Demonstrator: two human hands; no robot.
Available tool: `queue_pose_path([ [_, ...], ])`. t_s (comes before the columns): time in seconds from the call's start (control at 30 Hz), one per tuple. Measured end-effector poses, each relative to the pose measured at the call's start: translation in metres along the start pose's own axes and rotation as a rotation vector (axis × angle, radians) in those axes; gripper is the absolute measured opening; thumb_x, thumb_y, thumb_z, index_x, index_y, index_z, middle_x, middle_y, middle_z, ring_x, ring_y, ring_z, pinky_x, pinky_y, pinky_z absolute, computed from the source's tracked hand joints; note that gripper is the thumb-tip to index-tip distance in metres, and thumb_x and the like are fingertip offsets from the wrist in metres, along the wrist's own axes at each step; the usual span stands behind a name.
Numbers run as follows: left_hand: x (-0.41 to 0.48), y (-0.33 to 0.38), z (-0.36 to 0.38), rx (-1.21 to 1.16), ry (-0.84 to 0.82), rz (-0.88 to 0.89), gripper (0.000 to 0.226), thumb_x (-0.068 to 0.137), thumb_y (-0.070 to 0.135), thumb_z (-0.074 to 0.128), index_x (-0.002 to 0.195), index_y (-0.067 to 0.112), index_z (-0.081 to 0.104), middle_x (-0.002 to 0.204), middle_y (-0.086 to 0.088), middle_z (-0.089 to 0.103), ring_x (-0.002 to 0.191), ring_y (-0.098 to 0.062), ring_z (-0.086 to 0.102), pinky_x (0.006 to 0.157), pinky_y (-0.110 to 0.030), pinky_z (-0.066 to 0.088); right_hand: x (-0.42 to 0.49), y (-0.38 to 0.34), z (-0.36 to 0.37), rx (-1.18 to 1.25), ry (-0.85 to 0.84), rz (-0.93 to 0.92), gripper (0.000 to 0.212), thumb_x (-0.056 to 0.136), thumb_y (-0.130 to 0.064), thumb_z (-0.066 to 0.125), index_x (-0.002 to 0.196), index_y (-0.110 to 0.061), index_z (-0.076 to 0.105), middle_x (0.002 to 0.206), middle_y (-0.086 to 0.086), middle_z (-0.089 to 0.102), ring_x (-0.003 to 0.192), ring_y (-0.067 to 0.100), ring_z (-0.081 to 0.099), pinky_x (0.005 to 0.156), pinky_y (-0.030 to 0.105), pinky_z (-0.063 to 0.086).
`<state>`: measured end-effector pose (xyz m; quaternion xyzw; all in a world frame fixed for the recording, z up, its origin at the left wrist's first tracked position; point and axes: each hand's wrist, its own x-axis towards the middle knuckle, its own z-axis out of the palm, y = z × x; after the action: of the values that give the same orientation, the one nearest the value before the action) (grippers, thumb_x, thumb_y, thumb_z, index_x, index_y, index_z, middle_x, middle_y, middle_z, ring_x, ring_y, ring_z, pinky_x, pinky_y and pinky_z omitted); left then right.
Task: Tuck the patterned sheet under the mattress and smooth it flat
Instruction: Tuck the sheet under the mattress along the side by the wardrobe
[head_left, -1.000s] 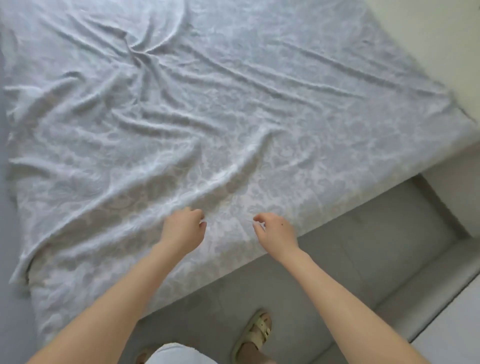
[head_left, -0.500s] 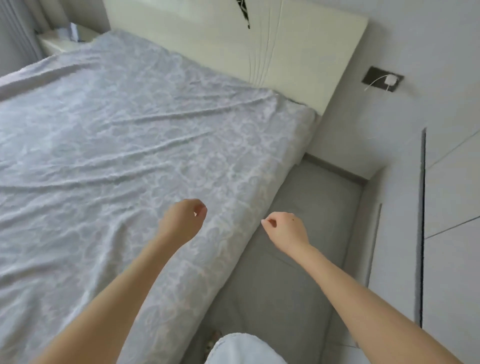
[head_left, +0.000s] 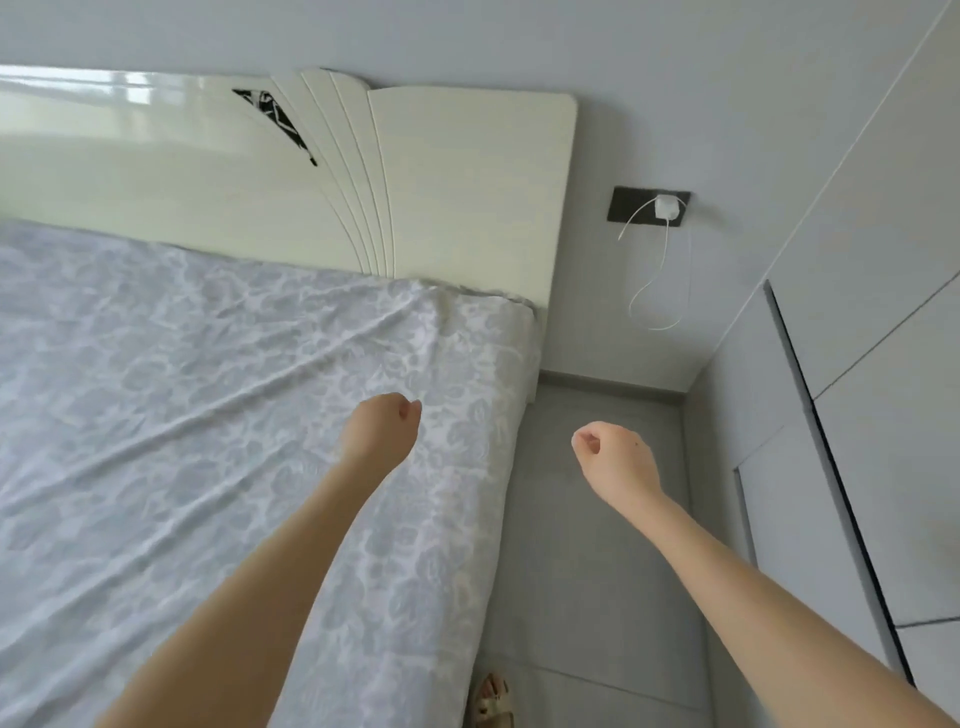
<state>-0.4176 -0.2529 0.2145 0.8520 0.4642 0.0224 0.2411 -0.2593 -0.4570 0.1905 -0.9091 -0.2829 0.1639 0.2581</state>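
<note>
The person's left hand (head_left: 382, 428) is held in the air with the fingers curled into a closed fist, and it has hold of nothing; the thumb lies against the bent fingers. Directly below this hand, and spreading far to its left and forward of it, lies the patterned sheet (head_left: 182, 389), pale grey-blue with a white flower design. The sheet is not touched by either hand. It covers the top of the bed and hangs down over the side edge just to the right of the left hand, and long shallow creases run across it from the far corner toward the left forearm. The right hand (head_left: 615, 460) is also curled into a fist with nothing inside, the thumb tip pressed on the index finger. It hangs apart from the sheet, over the grey floor (head_left: 587, 571) between the bed and the white wardrobe doors (head_left: 883, 312) on its right. Ahead of both hands stands the cream headboard (head_left: 467, 182), and the far corner of the sheet reaches it, a little bunched there. Beyond the right hand, on the wall, there is a dark socket plate (head_left: 631, 205) with a white charger (head_left: 667, 208) in it, and its white cable (head_left: 654, 291) hangs in a loop. Below the right forearm, near the bed's side, I see a foot in a sandal (head_left: 491, 699).
</note>
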Motion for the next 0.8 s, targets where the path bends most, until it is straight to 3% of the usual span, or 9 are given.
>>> queue_pose_path([
  [0.07,0.053,0.011,0.005,-0.018,-0.015,-0.015,0.034,0.099,0.029,0.037,0.071,0.009,0.042,0.064,-0.005,0.043,0.056,-0.018,0.039,0.053,-0.028,0.031,0.044,-0.002,-0.001,0.025,0.011,0.038,0.025,0.098,-0.024,0.044,0.111,-0.014,0.064,0.105,-0.002,0.068,0.095,0.019,0.06,0.072,0.025,0.04],
  [0.2,0.144,0.027,0.014,-0.03,-0.013,-0.029,0.026,0.099,0.028,0.037,0.083,0.013,0.048,0.082,-0.006,0.051,0.072,-0.02,0.048,0.066,-0.033,0.041,0.124,-0.001,0.007,0.047,0.004,0.076,0.025,0.098,-0.023,0.044,0.11,-0.013,0.064,0.105,-0.001,0.068,0.097,0.02,0.061,0.075,0.027,0.044],
  [0.3,0.21,0.039,0.025,-0.093,-0.019,-0.059,0.027,0.1,0.026,0.036,0.116,0.014,0.054,0.09,-0.009,0.062,0.081,-0.026,0.059,0.071,-0.035,0.046,0.196,0.001,0.018,0.058,-0.015,0.101,0.026,0.098,-0.023,0.043,0.109,-0.012,0.064,0.105,0.001,0.068,0.097,0.021,0.061,0.079,0.03,0.047],
  [0.4,0.279,0.049,0.043,-0.132,-0.002,-0.162,0.041,0.101,0.024,0.034,0.14,0.013,0.036,0.088,-0.002,0.063,0.075,-0.027,0.06,0.06,-0.033,0.045,0.277,0.005,0.035,0.066,-0.046,0.12,0.027,0.098,-0.026,0.042,0.105,-0.011,0.064,0.103,0.002,0.068,0.096,0.021,0.06,0.079,0.031,0.047],
  [0.5,0.352,0.055,0.07,-0.133,-0.012,-0.285,0.045,0.101,0.027,0.034,0.141,0.007,0.035,0.132,-0.014,0.055,0.095,-0.027,0.06,0.071,-0.03,0.039,0.364,0.013,0.056,0.082,-0.088,0.158,0.03,0.099,-0.027,0.042,0.102,-0.008,0.064,0.102,0.004,0.068,0.095,0.022,0.06,0.079,0.033,0.048],
  [0.6,0.422,0.054,0.096,-0.085,-0.024,-0.4,0.044,0.101,0.027,0.033,0.13,-0.003,0.047,0.115,-0.019,0.062,0.072,-0.019,0.054,0.066,-0.031,0.039,0.447,0.023,0.078,0.089,-0.151,0.226,0.033,0.099,-0.028,0.04,0.103,-0.005,0.064,0.102,0.007,0.068,0.095,0.024,0.06,0.079,0.034,0.047],
  [0.7,0.48,0.049,0.12,-0.019,0.056,-0.348,0.035,0.099,0.024,0.038,0.119,0.004,0.059,0.118,-0.012,0.062,0.094,-0.026,0.06,0.08,-0.035,0.046,0.515,0.033,0.106,0.137,-0.203,0.261,0.032,0.098,-0.031,0.042,0.105,-0.009,0.065,0.105,0.003,0.068,0.098,0.022,0.06,0.08,0.032,0.046],
  [0.8,0.523,0.052,0.151,0.076,0.075,-0.048,0.024,0.096,0.016,0.049,0.109,0.007,0.067,0.113,-0.006,0.066,0.109,-0.025,0.056,0.088,-0.029,0.04,0.562,0.045,0.14,0.259,-0.235,0.31,0.031,0.097,-0.03,0.044,0.105,-0.009,0.065,0.107,0.002,0.068,0.102,0.021,0.061,0.082,0.032,0.048],
])
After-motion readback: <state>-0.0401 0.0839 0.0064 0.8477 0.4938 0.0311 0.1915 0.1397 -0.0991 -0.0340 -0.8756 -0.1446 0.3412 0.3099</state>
